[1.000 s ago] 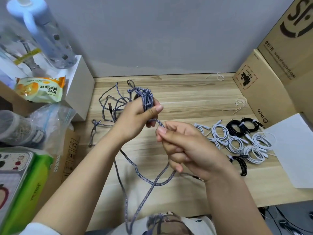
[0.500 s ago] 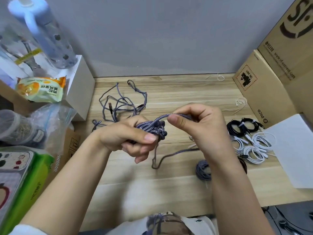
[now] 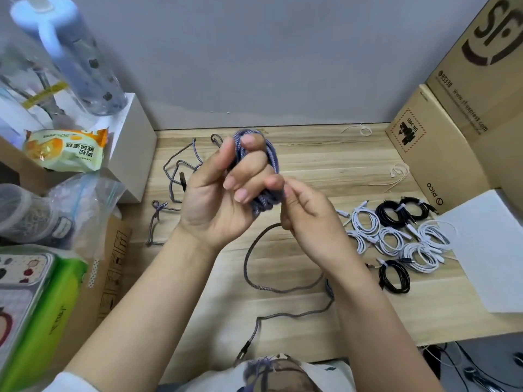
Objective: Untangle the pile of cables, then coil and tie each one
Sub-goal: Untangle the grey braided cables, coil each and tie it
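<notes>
Head view, looking down over a wooden tabletop point(image 3: 325, 154): a person winds a grey-blue braided cable point(image 3: 270, 159) into a coil held up above the surface. Left hand point(image 3: 223, 193) grips the coil, fingers curled through and around its loops, the coil standing roughly upright, its long axis running away from the person. Right hand point(image 3: 308, 216) sits just beside it on the near right, fingers pinched on the free strand where it leaves the bottom of the coil. From there the loose tail point(image 3: 254, 281) drops to the tabletop, curves in a wide loop toward the person and ends in a plug point(image 3: 244, 349) at the near edge. So the slack lies below and nearer than both hands, and the right hand, the closer one, looks placed to feed it up for the next turn. Another tangled cable point(image 3: 181, 176) waits behind the left hand; finished white and black coils point(image 3: 396, 236) lie tied at right, beside cardboard boxes point(image 3: 458, 137).
</notes>
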